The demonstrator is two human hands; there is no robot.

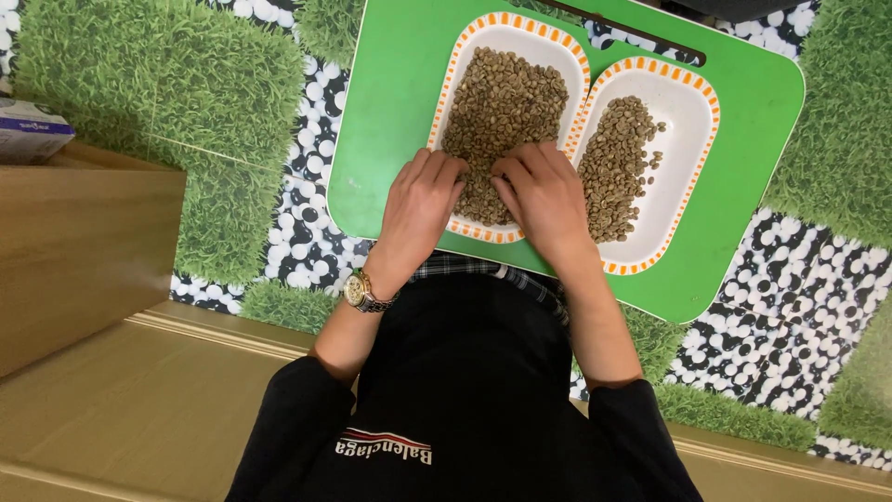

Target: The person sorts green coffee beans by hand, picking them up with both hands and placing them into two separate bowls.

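Head cam: left hand (pixel 420 200) and right hand (pixel 544 195) both rest loosely spread, fingers down in the beans (pixel 502 102) filling the left dish (pixel 462 56), gripping nothing I can see. Sloppy raking could flick beans over the rim onto the green tray (pixel 390 112) or into the right dish (pixel 692 112).

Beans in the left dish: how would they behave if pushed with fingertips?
The beans are small loose ovals in a heap, so they would probably slide and roll apart rather than move as one. The dish has a raised rim, likely keeping most in. Both hands, left hand and right hand, rest fingers in them.
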